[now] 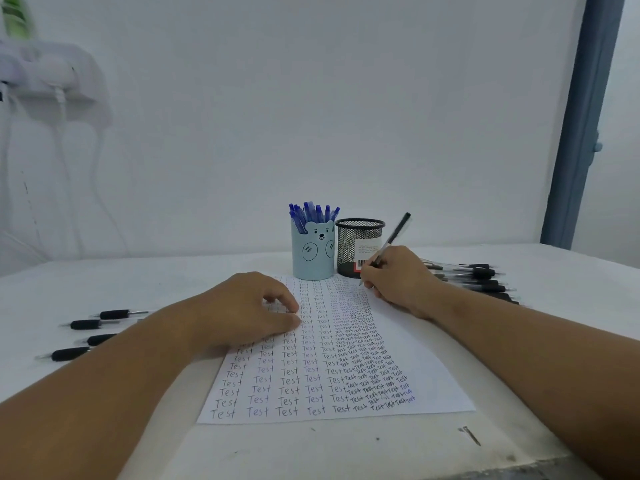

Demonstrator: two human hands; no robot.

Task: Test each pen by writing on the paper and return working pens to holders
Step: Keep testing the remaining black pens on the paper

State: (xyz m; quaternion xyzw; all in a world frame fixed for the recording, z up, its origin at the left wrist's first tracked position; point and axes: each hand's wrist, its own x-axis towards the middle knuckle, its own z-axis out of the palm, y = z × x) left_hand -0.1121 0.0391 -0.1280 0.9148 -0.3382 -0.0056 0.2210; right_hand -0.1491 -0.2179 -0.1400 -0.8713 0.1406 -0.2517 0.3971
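On flat paper [426, 368], slim pen [393, 239].

Paper [426, 386] sits mid-table with two holders right behind it, the bear cup [312, 252] left of the mesh cup [358, 245], touching or nearly. Loose pens [88, 336] lie off to the left, another pile of pens [479, 278] on the right.

The paper [429, 382] bears "Test" handwritten in many rows; the mesh holder's [360, 237] label is too small to read.
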